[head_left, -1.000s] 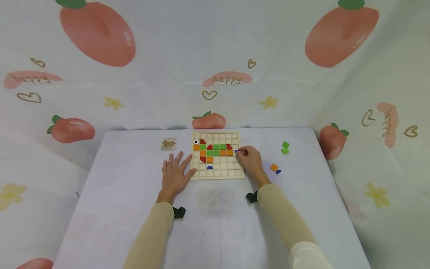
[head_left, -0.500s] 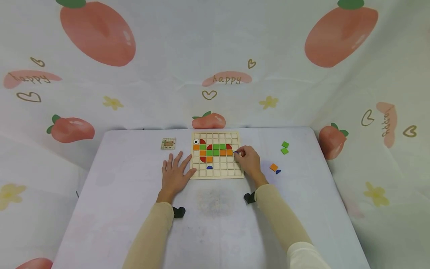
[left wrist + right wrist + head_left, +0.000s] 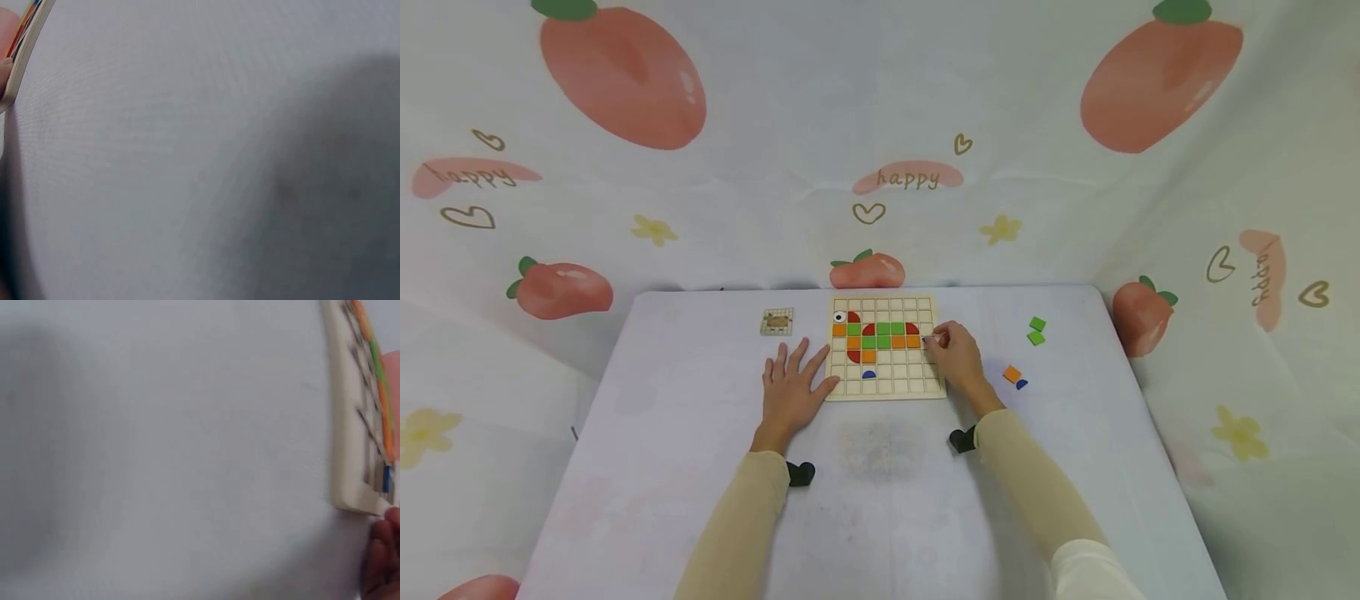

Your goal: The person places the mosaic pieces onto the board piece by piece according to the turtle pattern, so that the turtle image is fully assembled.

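A square wooden grid board (image 3: 887,389) lies on the table with red, green and orange tiles set in its cells, a white eye tile (image 3: 839,317) at upper left and a blue half-round tile (image 3: 868,375) lower down. My left hand (image 3: 790,396) lies flat with spread fingers, thumb and index finger at the board's left edge. At the right edge, my right hand (image 3: 957,358) pinches another blue tile (image 3: 925,339) over a cell beside the orange one; the fingers hide most of it. In the right wrist view this blue tile (image 3: 386,479) shows near the fingertips.
A small picture card (image 3: 777,322) lies left of the board. To the right are two green square tiles (image 3: 1037,331), an orange square tile (image 3: 1012,373) and a blue half-round tile (image 3: 1022,384). A printed cloth backdrop (image 3: 745,208) rises behind the table.
My right hand has brought the blue tile slightly left and down to the cell at the board's right side; less of the tile shows now. My left hand has stayed in place.
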The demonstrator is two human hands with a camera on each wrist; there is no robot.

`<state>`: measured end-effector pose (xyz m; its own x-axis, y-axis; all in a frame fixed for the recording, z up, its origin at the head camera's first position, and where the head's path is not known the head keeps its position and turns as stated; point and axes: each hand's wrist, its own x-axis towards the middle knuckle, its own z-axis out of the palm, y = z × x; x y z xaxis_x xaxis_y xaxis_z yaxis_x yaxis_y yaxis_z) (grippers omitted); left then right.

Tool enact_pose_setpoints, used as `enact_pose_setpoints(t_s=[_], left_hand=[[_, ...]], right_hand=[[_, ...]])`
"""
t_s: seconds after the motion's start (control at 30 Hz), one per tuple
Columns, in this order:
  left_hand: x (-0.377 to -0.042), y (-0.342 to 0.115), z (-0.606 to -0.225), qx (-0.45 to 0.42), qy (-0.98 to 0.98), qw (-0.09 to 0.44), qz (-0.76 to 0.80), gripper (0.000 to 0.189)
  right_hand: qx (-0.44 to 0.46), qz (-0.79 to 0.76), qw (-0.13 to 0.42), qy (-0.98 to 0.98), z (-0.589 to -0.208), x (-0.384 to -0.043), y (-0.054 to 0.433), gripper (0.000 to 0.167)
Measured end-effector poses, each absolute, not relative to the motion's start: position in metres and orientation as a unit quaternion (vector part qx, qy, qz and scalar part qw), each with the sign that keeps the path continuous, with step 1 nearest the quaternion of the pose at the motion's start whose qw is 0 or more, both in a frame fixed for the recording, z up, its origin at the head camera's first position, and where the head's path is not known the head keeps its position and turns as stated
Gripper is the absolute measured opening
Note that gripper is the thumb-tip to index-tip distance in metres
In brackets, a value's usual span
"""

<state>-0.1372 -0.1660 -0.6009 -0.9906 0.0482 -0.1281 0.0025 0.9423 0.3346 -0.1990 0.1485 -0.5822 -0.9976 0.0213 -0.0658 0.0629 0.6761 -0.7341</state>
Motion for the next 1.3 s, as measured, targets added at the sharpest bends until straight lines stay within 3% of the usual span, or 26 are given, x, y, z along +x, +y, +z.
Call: enact_pose_setpoints(t_s=[0.1,0.33,0.67,1.0,1.3], left_hand=[[-0.136,-0.166,-0.601,0.013,0.983,0.069,0.171,0.070],[-0.136,-0.165,-0.598,0.009,0.983,0.068,0.170,0.071],[-0.136,-0.166,-0.598,0.011,0.982,0.071,0.175,0.071],[-0.136,-0.166,-0.595,0.014,0.981,0.071,0.178,0.070],[-0.137,-0.166,-0.598,0.011,0.981,0.071,0.178,0.070]], right_hand=[[0.002,-0.355,0.028,0.934,-0.572,-0.198,0.153,0.033],[-0.084,-0.169,-0.030,0.982,-0.558,-0.193,0.168,0.052],[-0.108,-0.077,0.064,0.989,-0.564,-0.183,0.193,0.088],[-0.072,-0.082,0.076,0.991,-0.567,-0.170,0.222,0.094],[-0.071,-0.107,0.051,0.990,-0.573,-0.153,0.261,0.090]])
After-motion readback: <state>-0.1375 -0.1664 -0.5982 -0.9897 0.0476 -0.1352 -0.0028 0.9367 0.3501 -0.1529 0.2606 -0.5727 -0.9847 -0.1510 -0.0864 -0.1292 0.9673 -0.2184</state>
